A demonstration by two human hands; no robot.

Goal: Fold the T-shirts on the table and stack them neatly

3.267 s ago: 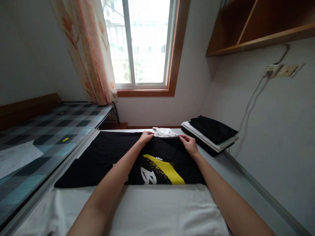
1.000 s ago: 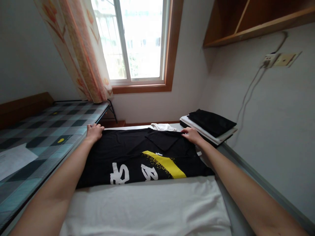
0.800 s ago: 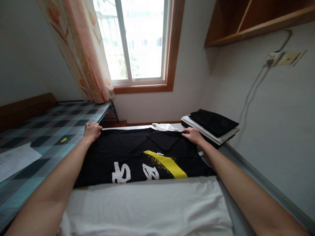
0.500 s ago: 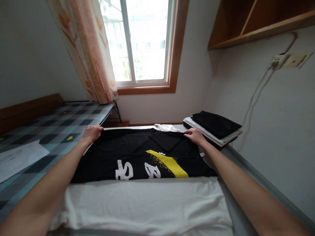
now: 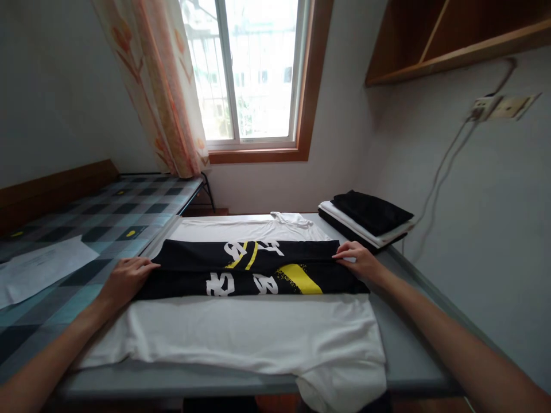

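A black shirt (image 5: 181,282) with white lettering and a yellow stripe lies folded into a long strip across a white shirt (image 5: 258,332). The white shirt is spread over the grey table, one sleeve hanging over the near edge. My left hand (image 5: 131,278) pinches the left end of the black strip. At its right end, my right hand (image 5: 356,258) has thumb and fingers closed on the black cloth's edge.
Folded black and white clothes (image 5: 370,215) are stacked at the table's back right corner. Left of the table (image 5: 408,338) is a bed (image 5: 99,215) with a checked cover and a paper sheet (image 5: 43,267). A window, curtain and wall shelf stand beyond.
Both hands have come nearer, bringing the black shirt's far edge over onto itself. More lettering now shows, and the white shirt's far part is uncovered. The view has shifted slightly.
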